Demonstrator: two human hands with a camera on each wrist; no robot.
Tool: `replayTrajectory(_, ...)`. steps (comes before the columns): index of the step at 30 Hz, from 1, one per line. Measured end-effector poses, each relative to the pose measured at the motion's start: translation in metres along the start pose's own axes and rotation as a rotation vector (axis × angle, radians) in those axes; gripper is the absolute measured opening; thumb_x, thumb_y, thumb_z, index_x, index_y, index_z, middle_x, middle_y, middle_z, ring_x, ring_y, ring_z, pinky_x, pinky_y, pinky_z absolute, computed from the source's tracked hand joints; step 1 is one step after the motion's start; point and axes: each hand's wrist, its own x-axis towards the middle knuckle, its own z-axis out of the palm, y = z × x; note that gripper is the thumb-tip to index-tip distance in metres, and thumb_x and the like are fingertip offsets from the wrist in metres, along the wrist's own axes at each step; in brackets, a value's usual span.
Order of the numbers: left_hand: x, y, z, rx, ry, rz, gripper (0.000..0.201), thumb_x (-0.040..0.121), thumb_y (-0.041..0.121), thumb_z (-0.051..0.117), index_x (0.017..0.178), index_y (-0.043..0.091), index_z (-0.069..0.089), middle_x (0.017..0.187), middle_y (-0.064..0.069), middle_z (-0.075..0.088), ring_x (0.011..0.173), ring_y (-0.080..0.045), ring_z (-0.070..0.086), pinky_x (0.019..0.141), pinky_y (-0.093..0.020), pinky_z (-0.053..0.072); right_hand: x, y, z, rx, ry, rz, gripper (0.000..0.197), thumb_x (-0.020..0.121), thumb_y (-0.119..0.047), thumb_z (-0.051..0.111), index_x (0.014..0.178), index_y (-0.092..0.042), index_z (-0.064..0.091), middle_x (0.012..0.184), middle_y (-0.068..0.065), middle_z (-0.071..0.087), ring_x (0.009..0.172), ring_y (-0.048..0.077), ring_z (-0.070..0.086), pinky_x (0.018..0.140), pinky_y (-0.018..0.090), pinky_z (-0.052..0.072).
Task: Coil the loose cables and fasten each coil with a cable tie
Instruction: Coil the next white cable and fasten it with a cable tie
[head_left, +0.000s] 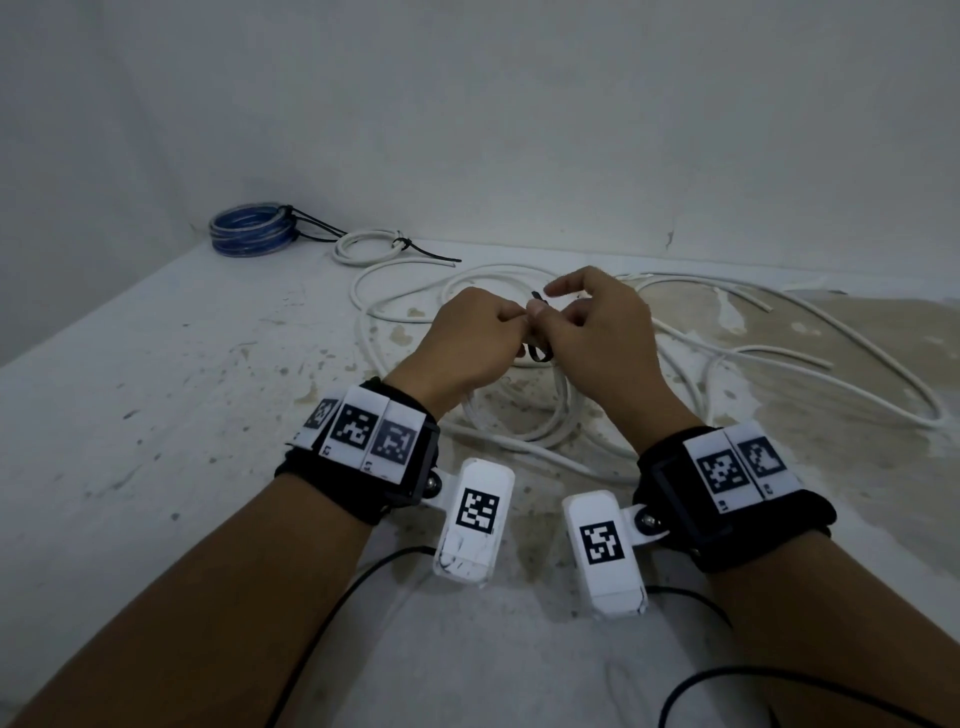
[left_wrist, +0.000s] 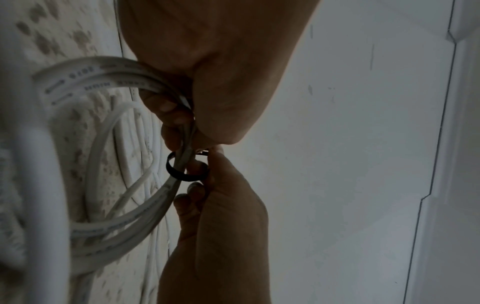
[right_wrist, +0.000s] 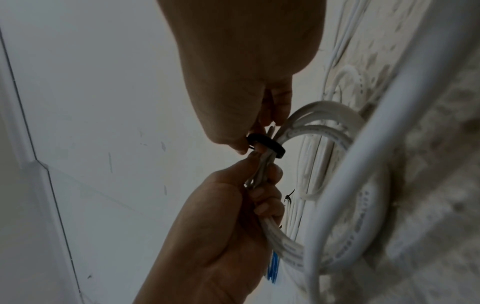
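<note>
Cables are what this job turns on, and two look finished: a blue coil (head_left: 252, 232) sits in the upper left of the head view against the wall, with a black tie around it, and just right of it lies a small white coil (head_left: 370, 246), also cinched with a black tie whose tail trails off to the right. At the centre of that view a third one is under way. The left hand (head_left: 470, 345) has its fingers curled round the gathered strands of a white coil (head_left: 524, 415), which hangs below the hands down to the counter (head_left: 156, 415). The right hand (head_left: 597, 332) pinches a black cable tie (left_wrist: 185, 169) looped around the bundle; in the left wrist view the loop shows open space round the strands, so I judge it threaded but not yet drawn tight. Beyond the hands, towards the centre right of the head view, long runs of loose white cable (head_left: 831, 353) sprawl over the counter uncoiled. By my reckoning that leaves this tie to cinch, then those loose lengths to coil and fasten.
</note>
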Motion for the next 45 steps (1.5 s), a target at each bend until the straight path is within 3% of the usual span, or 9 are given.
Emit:
replayTrajectory(4, 0.0, 0.0, -0.001, 0.02, -0.014, 0.022, 0.027, 0.097, 0.024, 0.054, 0.089, 0.017, 0.079, 0.077, 0.0, 0.072, 0.078, -0.014, 0.067, 0.065, -0.025, 0.045, 0.002, -0.003, -0.004, 0.024, -0.026, 0.057, 0.024, 0.092, -0.031, 0.061, 0.072, -0.022, 0.072, 0.059, -0.01, 0.062, 0.059, 0.004, 0.056, 0.061, 0.025, 0.043)
replayTrajectory(7, 0.0, -0.001, -0.001, 0.05, -0.025, 0.042, 0.028, 0.098, 0.025, 0.054, 0.088, 0.015, 0.078, 0.086, -0.015, 0.072, 0.081, -0.028, 0.065, 0.064, -0.028, 0.042, 0.004, -0.006, -0.007, 0.182, -0.082, 0.161, 0.021, 0.09, -0.019, 0.063, 0.071, -0.013, 0.071, 0.066, -0.006, 0.063, 0.063, 0.005, 0.054, 0.066, 0.024, 0.043)
replayTrajectory(12, 0.0, 0.005, -0.002, 0.016, -0.049, 0.106, 0.028, 0.099, 0.022, 0.053, 0.086, 0.017, 0.077, 0.074, 0.005, 0.07, 0.065, 0.005, 0.061, 0.059, -0.013, 0.044, 0.01, -0.007, -0.011, 0.384, -0.061, 0.197, 0.02, 0.084, -0.007, 0.061, 0.064, -0.011, 0.065, 0.059, -0.007, 0.061, 0.064, 0.01, 0.057, 0.068, 0.03, 0.049)
replayTrajectory(20, -0.002, 0.009, -0.004, -0.009, -0.036, 0.183, 0.025, 0.099, 0.024, 0.055, 0.083, 0.024, 0.075, 0.074, 0.004, 0.069, 0.052, 0.008, 0.052, 0.052, -0.008, 0.033, 0.033, -0.012, -0.016, 0.224, -0.029, 0.214, 0.024, 0.092, -0.017, 0.054, 0.069, -0.015, 0.059, 0.069, 0.003, 0.065, 0.066, 0.02, 0.061, 0.07, 0.043, 0.055)
replayTrajectory(25, -0.001, 0.009, -0.003, -0.004, 0.019, 0.186, 0.028, 0.099, 0.021, 0.054, 0.088, 0.01, 0.077, 0.078, -0.007, 0.073, 0.06, -0.007, 0.059, 0.059, -0.023, 0.045, 0.045, -0.014, -0.009, 0.104, 0.008, 0.247, 0.023, 0.098, -0.024, 0.047, 0.084, -0.011, 0.059, 0.084, 0.014, 0.066, 0.083, 0.034, 0.067, 0.073, 0.048, 0.058)
replayTrajectory(29, 0.002, 0.003, -0.007, -0.002, 0.058, 0.14, 0.028, 0.098, 0.02, 0.054, 0.088, 0.008, 0.077, 0.08, -0.009, 0.073, 0.082, -0.022, 0.068, 0.078, -0.036, 0.052, 0.041, -0.018, -0.006, 0.244, -0.086, 0.321, 0.026, 0.101, -0.024, 0.049, 0.095, -0.003, 0.063, 0.067, 0.007, 0.063, 0.06, 0.019, 0.064, 0.057, 0.035, 0.055)
replayTrajectory(33, 0.002, 0.0, -0.009, -0.029, 0.061, 0.094, 0.028, 0.098, 0.022, 0.054, 0.089, 0.009, 0.077, 0.082, -0.01, 0.073, 0.085, -0.026, 0.068, 0.079, -0.039, 0.053, 0.033, -0.018, -0.005, 0.239, -0.205, 0.225, 0.03, 0.089, -0.028, 0.067, 0.069, -0.006, 0.063, 0.066, 0.008, 0.063, 0.066, 0.027, 0.063, 0.073, 0.049, 0.057)
replayTrajectory(39, 0.002, 0.001, -0.002, -0.014, 0.053, 0.164, 0.032, 0.099, 0.021, 0.052, 0.084, 0.003, 0.074, 0.075, -0.013, 0.071, 0.064, -0.018, 0.06, 0.059, -0.022, 0.043, 0.041, -0.015, -0.007, 0.054, -0.118, 0.181, 0.028, 0.09, -0.026, 0.064, 0.065, -0.016, 0.056, 0.071, 0.006, 0.066, 0.08, 0.033, 0.068, 0.079, 0.051, 0.057)
replayTrajectory(45, 0.002, 0.002, 0.002, 0.001, 0.078, 0.255, 0.035, 0.099, 0.016, 0.053, 0.073, 0.0, 0.07, 0.045, 0.01, 0.047, 0.043, -0.001, 0.045, 0.048, -0.012, 0.031, 0.047, -0.015, -0.012, 0.011, -0.159, 0.183, 0.034, 0.092, -0.024, 0.063, 0.078, 0.008, 0.06, 0.076, 0.023, 0.067, 0.071, 0.037, 0.066, 0.063, 0.042, 0.054)
